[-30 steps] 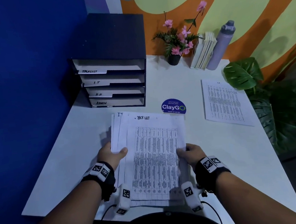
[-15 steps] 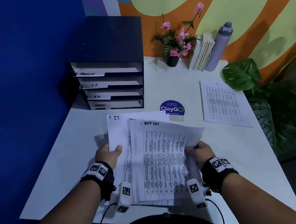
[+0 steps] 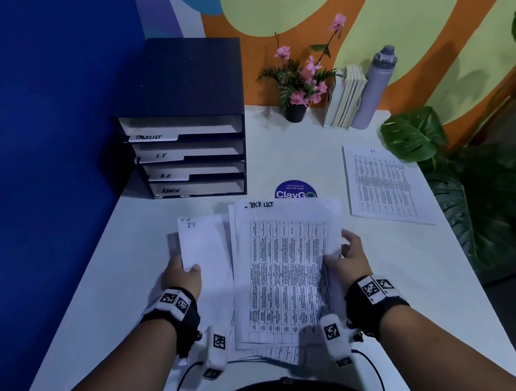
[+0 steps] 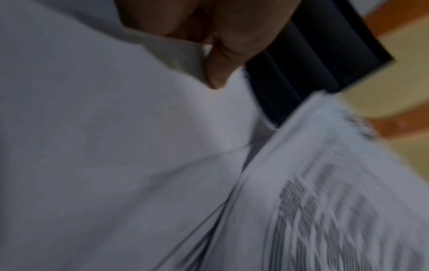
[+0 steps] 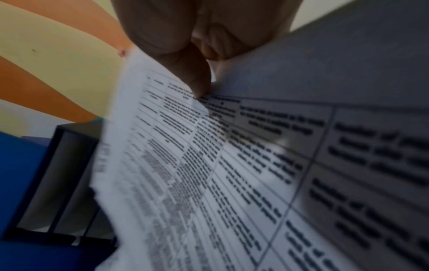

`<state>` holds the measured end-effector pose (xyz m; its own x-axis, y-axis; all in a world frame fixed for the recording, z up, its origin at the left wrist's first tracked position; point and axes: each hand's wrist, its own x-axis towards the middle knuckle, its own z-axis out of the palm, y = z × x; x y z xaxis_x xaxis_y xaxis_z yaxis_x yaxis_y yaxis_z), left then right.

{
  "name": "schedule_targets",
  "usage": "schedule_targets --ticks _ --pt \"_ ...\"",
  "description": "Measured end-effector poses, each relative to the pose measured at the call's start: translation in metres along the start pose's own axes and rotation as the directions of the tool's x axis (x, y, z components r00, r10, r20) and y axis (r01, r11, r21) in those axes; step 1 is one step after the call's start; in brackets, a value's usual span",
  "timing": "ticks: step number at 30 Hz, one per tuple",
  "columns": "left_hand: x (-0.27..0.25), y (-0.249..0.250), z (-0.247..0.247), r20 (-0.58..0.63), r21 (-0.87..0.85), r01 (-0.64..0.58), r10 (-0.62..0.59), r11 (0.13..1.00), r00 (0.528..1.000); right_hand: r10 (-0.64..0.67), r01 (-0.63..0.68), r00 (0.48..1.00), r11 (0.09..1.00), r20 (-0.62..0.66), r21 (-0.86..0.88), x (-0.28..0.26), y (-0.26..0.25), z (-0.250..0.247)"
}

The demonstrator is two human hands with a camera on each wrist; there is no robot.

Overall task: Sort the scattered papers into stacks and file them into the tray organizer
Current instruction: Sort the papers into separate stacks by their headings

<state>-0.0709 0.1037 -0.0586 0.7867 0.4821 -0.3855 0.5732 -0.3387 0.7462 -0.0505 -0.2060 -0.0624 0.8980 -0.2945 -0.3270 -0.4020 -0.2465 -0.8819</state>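
Observation:
Both hands hold papers over the near middle of the white table [image 3: 109,306]. My right hand [image 3: 347,259] pinches the right edge of a printed sheaf headed "TASK LIST" [image 3: 287,272], thumb on top; the right wrist view shows the thumb [image 5: 195,78] pressing the printed table [image 5: 232,165]. My left hand [image 3: 184,274] grips the left edge of the papers headed "IT" [image 3: 202,249], which lie under and left of the task list sheets [image 4: 325,201]. The dark tray organizer [image 3: 184,114] stands at the back left, with slots labelled TASKLIST, I.T, H.R and ADMIN.
A separate printed sheet [image 3: 383,185] lies on the right of the table. A round blue sticker [image 3: 294,190] peeks out beyond the held papers. A flower pot [image 3: 297,111], books [image 3: 346,96] and a grey bottle [image 3: 372,87] line the back wall. Large green plant [image 3: 488,187] beside the table's right edge.
The single stack has been split: my right hand has drawn the task list sheets to the right, while my left hand keeps the IT papers, now uncovered on the left.

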Motion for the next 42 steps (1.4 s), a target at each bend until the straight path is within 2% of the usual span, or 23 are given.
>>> schedule_targets --ticks 3,5,8,9,11,14,16,18,21,23,25,27,29,30,32,34,37,40,42 --pt "-0.009 0.022 0.002 -0.015 -0.024 -0.105 0.105 0.994 0.994 -0.112 0.109 0.992 0.992 0.052 0.057 -0.005 -0.027 -0.005" --pt "-0.017 0.043 0.003 0.093 -0.042 -0.189 0.193 0.981 0.977 -0.193 0.185 0.979 0.977 0.071 0.101 -0.01 -0.05 -0.006" --pt "-0.021 0.072 0.002 0.231 -0.194 -0.234 0.277 0.953 0.933 -0.322 0.312 0.945 0.939 0.051 0.146 -0.017 -0.082 -0.008" --pt "-0.019 0.081 0.001 0.223 -0.291 -0.256 0.326 0.922 0.919 -0.37 0.362 0.929 0.921 0.03 0.142 -0.019 -0.091 -0.008" --pt "-0.018 0.098 -0.003 0.123 -0.449 -0.332 0.426 0.829 0.896 -0.446 0.44 0.895 0.874 -0.022 0.207 -0.028 -0.107 -0.007" --pt "-0.025 0.12 -0.008 -0.067 -0.468 -0.494 0.528 0.733 0.847 -0.548 0.534 0.836 0.799 -0.03 0.278 -0.046 -0.122 -0.004" --pt "-0.03 0.122 -0.007 -0.116 -0.469 -0.536 0.553 0.702 0.825 -0.572 0.55 0.82 0.784 -0.012 0.288 -0.053 -0.117 -0.002" --pt "-0.032 0.111 -0.002 -0.084 -0.481 -0.512 0.544 0.711 0.835 -0.535 0.51 0.845 0.82 0.031 0.26 -0.055 -0.104 0.0" --pt "-0.036 0.083 0.012 0.019 -0.406 -0.438 0.486 0.802 0.874 -0.458 0.444 0.882 0.886 0.111 0.131 -0.061 -0.08 0.007" --pt "-0.042 0.072 0.02 0.063 -0.341 -0.362 0.405 0.868 0.912 -0.474 0.472 0.872 0.881 0.124 0.047 -0.064 -0.07 0.013" --pt "-0.046 0.072 0.025 0.073 -0.317 -0.325 0.365 0.891 0.928 -0.498 0.5 0.86 0.866 0.108 0.008 -0.059 -0.069 0.014" --pt "-0.045 0.079 0.029 0.095 -0.351 -0.299 0.352 0.887 0.931 -0.44 0.441 0.896 0.898 0.054 -0.002 -0.049 -0.076 0.007" --pt "-0.043 0.085 0.034 0.132 -0.314 -0.307 0.362 0.898 0.923 -0.317 0.317 0.948 0.948 -0.014 0.007 -0.034 -0.079 -0.011" --pt "-0.041 0.085 0.036 0.154 -0.26 -0.319 0.365 0.911 0.918 -0.276 0.275 0.96 0.961 -0.047 -0.026 -0.026 -0.075 -0.022" --pt "-0.033 0.075 0.04 0.218 -0.072 -0.318 0.326 0.945 0.92 -0.223 0.2 0.971 0.957 -0.091 -0.21 -0.009 -0.056 -0.048" --pt "-0.024 0.058 0.044 0.288 0.216 -0.304 0.237 0.928 0.928 -0.13 0.081 0.987 0.905 -0.09 -0.417 0.004 -0.03 -0.076" --pt "-0.016 0.03 0.05 0.32 0.55 -0.289 0.122 0.784 0.94 0.018 -0.087 0.992 0.816 -0.124 -0.572 0.01 0.012 -0.115" --pt "-0.013 0.012 0.053 0.311 0.67 -0.242 0.03 0.702 0.95 0.067 -0.195 0.971 0.775 -0.227 -0.602 0.006 0.04 -0.145" --pt "-0.011 0.005 0.053 0.301 0.708 -0.211 -0.018 0.674 0.953 0.071 -0.261 0.954 0.669 -0.29 -0.696 0.004 0.049 -0.152"
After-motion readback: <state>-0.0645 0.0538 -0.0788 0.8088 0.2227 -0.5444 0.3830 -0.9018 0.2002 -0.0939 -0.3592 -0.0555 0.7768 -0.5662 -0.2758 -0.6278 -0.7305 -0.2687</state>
